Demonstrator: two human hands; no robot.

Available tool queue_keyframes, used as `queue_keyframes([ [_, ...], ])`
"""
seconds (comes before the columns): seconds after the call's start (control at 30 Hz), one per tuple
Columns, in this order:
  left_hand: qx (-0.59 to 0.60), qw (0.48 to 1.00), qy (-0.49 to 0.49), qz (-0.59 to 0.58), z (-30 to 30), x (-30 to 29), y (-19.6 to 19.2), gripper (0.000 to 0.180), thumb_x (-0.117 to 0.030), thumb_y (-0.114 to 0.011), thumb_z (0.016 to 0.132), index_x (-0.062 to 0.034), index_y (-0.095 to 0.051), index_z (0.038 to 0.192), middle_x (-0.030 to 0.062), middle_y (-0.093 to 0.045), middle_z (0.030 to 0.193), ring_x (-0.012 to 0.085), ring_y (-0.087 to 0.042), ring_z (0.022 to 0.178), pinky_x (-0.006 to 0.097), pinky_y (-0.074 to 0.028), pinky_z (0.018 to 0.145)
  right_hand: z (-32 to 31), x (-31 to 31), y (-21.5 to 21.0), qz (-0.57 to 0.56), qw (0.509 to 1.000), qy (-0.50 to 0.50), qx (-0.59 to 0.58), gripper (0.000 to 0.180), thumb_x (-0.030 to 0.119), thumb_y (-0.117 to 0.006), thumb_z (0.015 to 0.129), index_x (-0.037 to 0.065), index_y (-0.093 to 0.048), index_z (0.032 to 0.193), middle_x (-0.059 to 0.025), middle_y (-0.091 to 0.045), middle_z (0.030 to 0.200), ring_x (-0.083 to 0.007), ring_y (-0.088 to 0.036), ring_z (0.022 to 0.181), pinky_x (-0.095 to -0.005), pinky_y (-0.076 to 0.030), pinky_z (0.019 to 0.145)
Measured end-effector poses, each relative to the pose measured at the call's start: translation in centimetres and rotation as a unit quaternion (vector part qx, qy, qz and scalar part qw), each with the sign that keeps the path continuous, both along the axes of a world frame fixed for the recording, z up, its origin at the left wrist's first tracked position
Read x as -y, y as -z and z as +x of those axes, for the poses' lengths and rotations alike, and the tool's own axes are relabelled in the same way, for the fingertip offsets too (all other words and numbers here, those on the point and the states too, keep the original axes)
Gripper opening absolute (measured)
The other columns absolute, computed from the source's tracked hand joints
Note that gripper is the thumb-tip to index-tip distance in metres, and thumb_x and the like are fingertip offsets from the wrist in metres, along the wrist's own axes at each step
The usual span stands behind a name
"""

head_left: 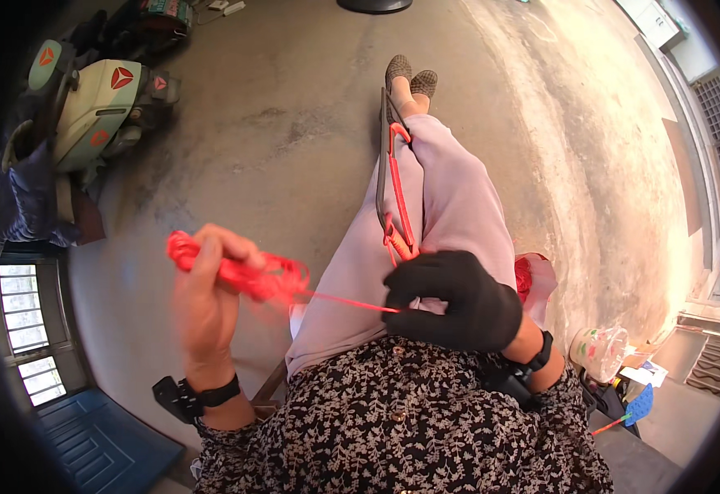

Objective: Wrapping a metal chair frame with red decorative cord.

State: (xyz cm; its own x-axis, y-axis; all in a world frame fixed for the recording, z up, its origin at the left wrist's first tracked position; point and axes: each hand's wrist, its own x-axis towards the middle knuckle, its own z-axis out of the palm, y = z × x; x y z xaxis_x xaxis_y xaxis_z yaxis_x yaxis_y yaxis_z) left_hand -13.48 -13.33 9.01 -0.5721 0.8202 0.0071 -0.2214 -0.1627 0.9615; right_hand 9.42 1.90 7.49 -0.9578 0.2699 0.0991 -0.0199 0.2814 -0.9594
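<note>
My left hand [212, 296], bare and slightly blurred, is closed around a loose bundle of red cord [265, 278]. A single taut strand stretches from the bundle to my right hand [459, 300], which wears a black glove. That gloved hand is closed on the near end of a long, narrow dark frame [381, 177] lying over my legs. Red cord wraps part of the frame [401, 202], with tight coils close to the glove. The glove hides the frame's near end and the point where the strand meets it.
A pale green scooter [97, 115] stands at the left, above a blue panelled door [109, 440]. Beside my right thigh is a pink bag [543, 284] with red material. At the lower right are a plastic-covered tub [599, 352] and a blue fly swatter [640, 403].
</note>
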Motion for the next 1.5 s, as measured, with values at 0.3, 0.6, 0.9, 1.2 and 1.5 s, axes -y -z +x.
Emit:
queue_keyframes([
  [0.3,-0.140,0.961,0.129,-0.201,5.6,-5.0,9.3,0.017,-0.013,-0.068,0.085,-0.0014,-0.060,0.094,0.0007,-0.061,0.071,0.0058,-0.057,0.061,0.022,-0.046,0.053,3.8,1.8,0.6,-0.255,0.958,0.080,0.102,0.013,0.008,-0.067,0.087,-0.003,-0.066,0.094,-0.0052,-0.069,0.088,-0.0102,-0.063,0.084,-0.0267,-0.049,0.077],
  [0.6,-0.131,0.967,0.140,-0.169,6.1,-6.4,10.3,0.022,-0.004,-0.066,0.084,0.0014,-0.058,0.103,0.0035,-0.066,0.079,0.0085,-0.063,0.067,0.022,-0.051,0.059,4.9,1.1,-1.8,-0.354,0.921,0.137,0.081,0.010,0.012,-0.061,0.090,0.003,-0.063,0.086,-0.0017,-0.063,0.076,-0.0038,-0.052,0.062,-0.0205,-0.040,0.055],
  [0.9,-0.141,0.981,-0.004,-0.130,1.3,-5.9,6.0,0.021,-0.014,-0.061,0.092,-0.0013,-0.062,0.109,0.0049,-0.065,0.097,0.0097,-0.061,0.082,0.026,-0.050,0.067,0.1,-3.5,3.9,0.102,0.938,0.321,0.079,0.019,0.019,-0.064,0.087,0.007,-0.066,0.101,-0.0096,-0.069,0.087,-0.0224,-0.065,0.073,-0.0314,-0.051,0.070],
  [1.2,-0.503,0.832,0.166,-0.164,4.4,-7.5,9.9,0.027,-0.005,-0.069,0.075,-0.0006,-0.064,0.102,0.0143,-0.061,0.085,0.0293,-0.061,0.073,0.038,-0.049,0.067,-2.8,-3.6,7.5,-0.153,0.942,0.266,0.140,0.017,0.017,-0.063,0.088,0.003,-0.070,0.096,-0.0058,-0.069,0.077,-0.0113,-0.063,0.070,-0.0268,-0.050,0.066],
  [1.5,0.198,0.919,0.332,-0.073,3.9,-4.5,4.7,0.032,-0.029,-0.059,0.094,-0.0021,-0.058,0.112,0.0153,-0.062,0.117,0.0190,-0.063,0.094,0.027,-0.054,0.070,4.0,-3.7,10.0,-0.165,0.963,0.210,0.043,0.018,0.019,-0.061,0.089,0.002,-0.064,0.091,-0.0021,-0.060,0.074,-0.0112,-0.058,0.070,-0.0237,-0.046,0.065],
])
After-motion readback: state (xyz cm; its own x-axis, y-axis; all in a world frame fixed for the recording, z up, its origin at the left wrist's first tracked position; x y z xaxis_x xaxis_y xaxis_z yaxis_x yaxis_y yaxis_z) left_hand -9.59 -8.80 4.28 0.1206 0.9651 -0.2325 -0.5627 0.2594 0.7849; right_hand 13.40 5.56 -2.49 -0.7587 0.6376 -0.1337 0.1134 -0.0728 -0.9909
